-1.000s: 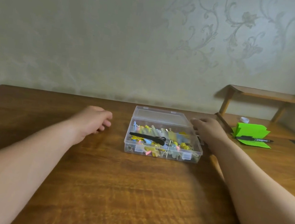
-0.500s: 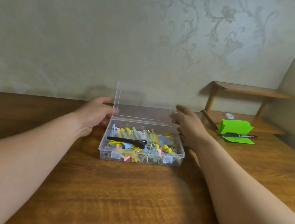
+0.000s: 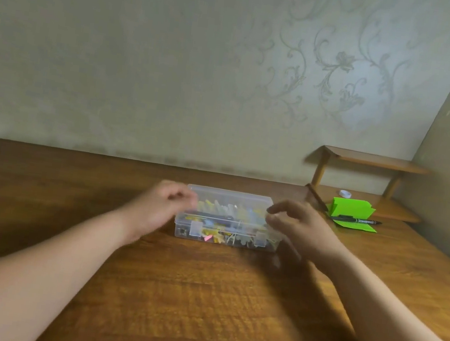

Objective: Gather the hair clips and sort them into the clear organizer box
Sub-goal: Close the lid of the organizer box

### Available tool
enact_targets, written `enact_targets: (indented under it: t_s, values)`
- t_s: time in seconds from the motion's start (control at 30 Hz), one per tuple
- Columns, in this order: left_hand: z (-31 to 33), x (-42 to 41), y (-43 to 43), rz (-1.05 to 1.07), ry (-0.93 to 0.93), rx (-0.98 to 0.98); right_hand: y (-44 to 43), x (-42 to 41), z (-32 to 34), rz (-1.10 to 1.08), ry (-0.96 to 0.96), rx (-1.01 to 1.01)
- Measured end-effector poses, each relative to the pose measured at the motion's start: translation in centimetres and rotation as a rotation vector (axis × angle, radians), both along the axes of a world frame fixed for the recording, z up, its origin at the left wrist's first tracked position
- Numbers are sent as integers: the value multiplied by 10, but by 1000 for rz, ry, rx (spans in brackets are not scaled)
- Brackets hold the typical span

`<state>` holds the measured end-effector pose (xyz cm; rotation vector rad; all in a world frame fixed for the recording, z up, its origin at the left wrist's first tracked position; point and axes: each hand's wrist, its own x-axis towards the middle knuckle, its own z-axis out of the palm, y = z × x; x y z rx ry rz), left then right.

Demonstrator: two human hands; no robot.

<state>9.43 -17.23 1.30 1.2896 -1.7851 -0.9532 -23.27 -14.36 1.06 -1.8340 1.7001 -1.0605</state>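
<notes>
Box (image 3: 229, 193) looked light, stiff and slick, best gripped by its ends. My left hand (image 3: 162, 207) hovered at 9, right hand (image 3: 299, 227) at 3 o'clock, fingers loosely curled, touch unclear.

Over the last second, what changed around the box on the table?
The lid, upright between both hands half a second ago, is now down on the clear box. The left hand and right hand came down with it and sit at the box's ends, fingers curled; blur hides any grip. The clips inside, the green paper and the marker stayed put.
</notes>
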Motion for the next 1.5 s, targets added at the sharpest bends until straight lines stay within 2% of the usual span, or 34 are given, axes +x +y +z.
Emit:
enact_targets:
  t_s: [0.03, 0.13, 0.27, 0.33, 0.5, 0.73, 0.93, 1.23, 1.5]
  values:
    - [-8, -1, 7, 8, -57, -52, 3, 0, -6, -25, 117, -1]
    - [-15, -4, 21, 101, -117, -134, 17, 5, -1, -74, 211, -63]
    - [-8, -9, 42, 38, -577, -191, 49, 23, 5, -34, 415, 75]
    - [-6, -6, 50, 60, -735, -244, 57, 41, 2, -72, 533, 23]
    - [-6, 58, 50, 199, -874, -262, 41, 124, 8, 20, 643, -51]
    - [-7, 214, 38, 416, -854, -172, -18, 282, -1, 196, 649, -174]
    - [-11, 307, -8, 511, -806, -110, -75, 383, -12, 184, 631, -223]
    - [-20, 353, -106, 445, -755, -122, -147, 424, -20, 73, 558, -161]
    - [-24, 359, -140, 418, -761, -109, -171, 431, -21, 39, 558, -114]
